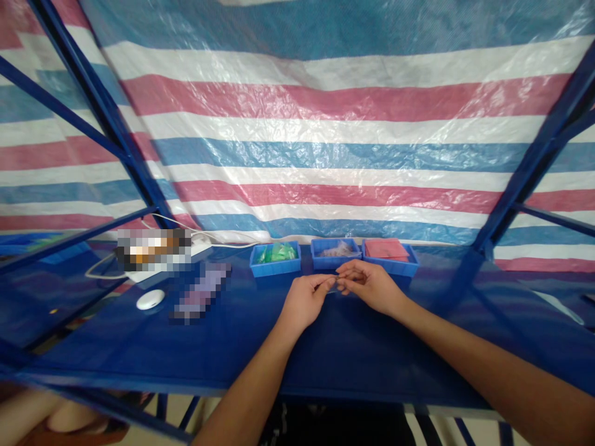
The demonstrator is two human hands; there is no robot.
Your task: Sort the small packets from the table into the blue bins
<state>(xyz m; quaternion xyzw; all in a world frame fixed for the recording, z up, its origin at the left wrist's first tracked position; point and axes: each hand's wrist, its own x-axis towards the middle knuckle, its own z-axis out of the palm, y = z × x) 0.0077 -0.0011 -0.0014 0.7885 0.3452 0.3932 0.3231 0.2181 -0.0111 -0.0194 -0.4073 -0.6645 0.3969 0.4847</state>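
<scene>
the left hand and right hand meet over the bench, nearer its far edge than its near one, their fingers drawn in narrow and pinching a small see-through item between them. it sits just in front of the middle blue bin; what it is, i cannot tell, as the fingers hide most of it. such a light two-sided fingertip grip probably suits something thin and flimsy that would fold or slip if held from one side only.

the middle bin holds clear bags. the left blue bin, with green packets, and the right blue bin, with red sheets, stand beside it along the far edge, likely lined up there to be within reach of both hands while leaving working room in front. a white rounded case and a blurred-out purple object lie toward the bench's left end, presumably set aside from the work.
</scene>
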